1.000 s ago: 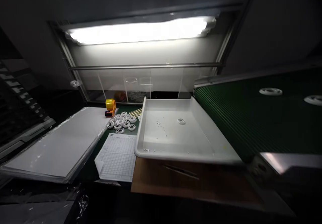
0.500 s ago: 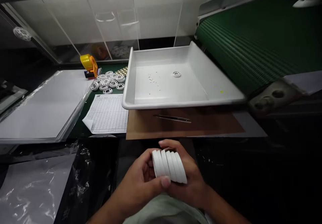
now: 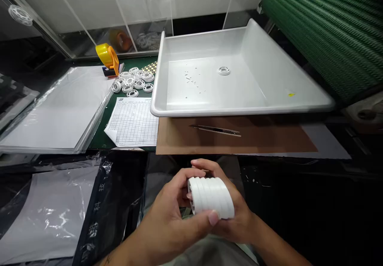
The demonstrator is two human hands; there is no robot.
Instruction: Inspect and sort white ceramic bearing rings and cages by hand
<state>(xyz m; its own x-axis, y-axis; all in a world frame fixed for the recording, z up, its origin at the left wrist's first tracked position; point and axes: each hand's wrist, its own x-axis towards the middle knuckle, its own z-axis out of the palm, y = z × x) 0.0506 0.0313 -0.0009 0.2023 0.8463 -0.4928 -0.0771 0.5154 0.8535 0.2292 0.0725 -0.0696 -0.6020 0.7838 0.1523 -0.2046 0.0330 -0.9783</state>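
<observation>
A stack of several white plastic rings point(image 3: 212, 196) lies on its side between my two hands, low in the head view. My left hand point(image 3: 176, 214) is wrapped round its left part, with the thumb across the near side and the fingers behind. My right hand point(image 3: 235, 206) grips the stack from the right and beneath; most of its fingers are hidden behind the rings. One white ring point(image 3: 224, 71) lies flat inside the white tray point(image 3: 239, 111), beside small white scraps. A loose pile of similar rings point(image 3: 134, 81) sits left of the tray.
Tweezers point(image 3: 215, 130) lie on a brown sheet point(image 3: 176, 136) before the tray. A printed form point(image 3: 134, 120), an orange tape dispenser point(image 3: 111, 60) and stacked white sheets point(image 3: 56, 106) stand to the left. At the upper right runs a green ribbed belt point(image 3: 326, 26).
The rings in my hands are lined up more evenly and the stack shows more of its side. The camera view has shifted, so the tray and belt appear higher and farther right.
</observation>
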